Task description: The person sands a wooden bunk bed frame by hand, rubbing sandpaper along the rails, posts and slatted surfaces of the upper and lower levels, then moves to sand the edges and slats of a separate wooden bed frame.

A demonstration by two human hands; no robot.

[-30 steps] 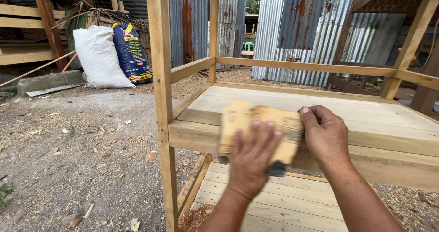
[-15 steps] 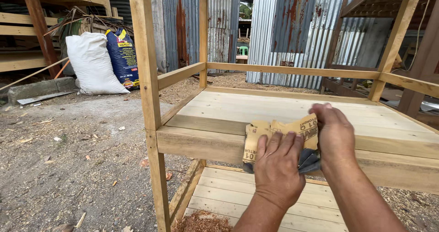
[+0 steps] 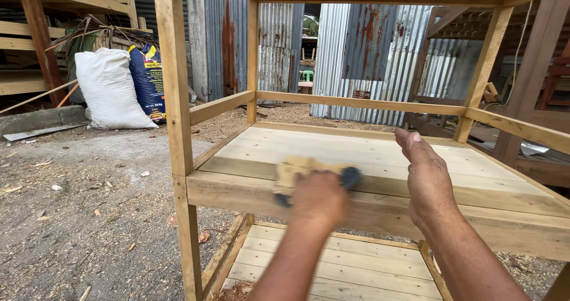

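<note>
Where the left hand [image 3: 319, 199] presses — tan, blurred sandpaper [image 3: 294, 173].

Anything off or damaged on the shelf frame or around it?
Nothing on the wooden shelf frame looks damaged or askew. Left hand presses a sanding block on its front edge; right hand is lifted clear. Sawdust and wood scraps litter the ground.

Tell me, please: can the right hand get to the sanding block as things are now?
Probably yes. The right hand hangs open and empty above the shelf, beside the sanding block that the left hand presses on the front edge. Only bare boards lie between them; nothing blocks the way.
</note>
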